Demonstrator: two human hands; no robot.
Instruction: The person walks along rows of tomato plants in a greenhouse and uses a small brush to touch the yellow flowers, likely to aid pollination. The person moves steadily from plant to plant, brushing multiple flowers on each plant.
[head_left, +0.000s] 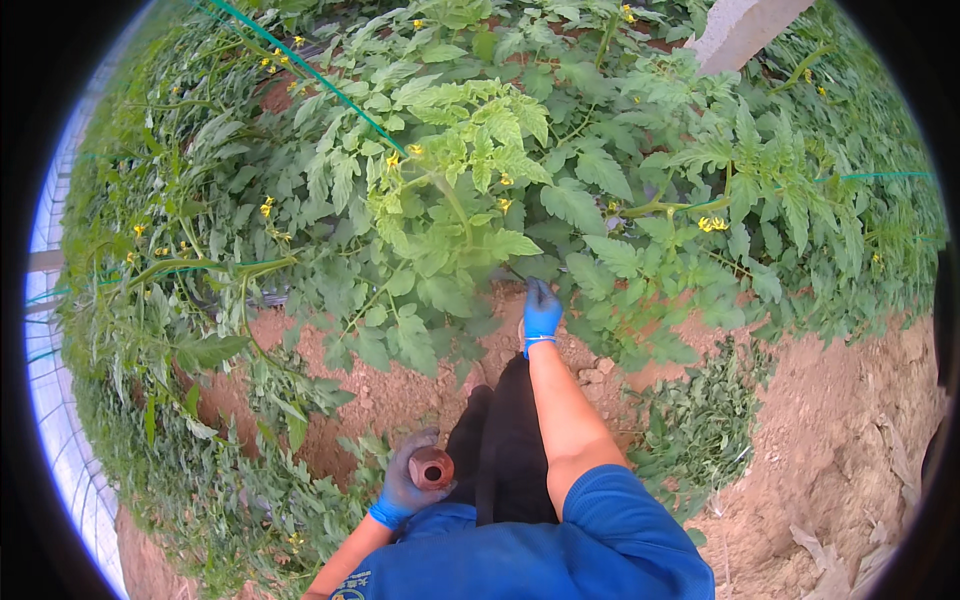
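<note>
My left hand (412, 476), in a stained blue glove, is closed around a reddish-brown bottle (432, 469) whose round dark opening faces up. My right hand (541, 309), in a blue glove, reaches forward to the lower leaves of a tomato plant (450, 202) with yellow flowers. Its fingers are drawn together at a thin dark thing, perhaps a stem or a small tool; I cannot tell which. A green string (330, 84) runs down to the top of this plant.
Dense tomato plants (187, 315) grow in front and on the left. A concrete post (739, 34) leans in at the upper right. Cut leaves (701, 420) lie heaped on the bare soil (817, 420) at my right. Stones lie near my feet. The greenhouse wall (64, 420) curves along the left.
</note>
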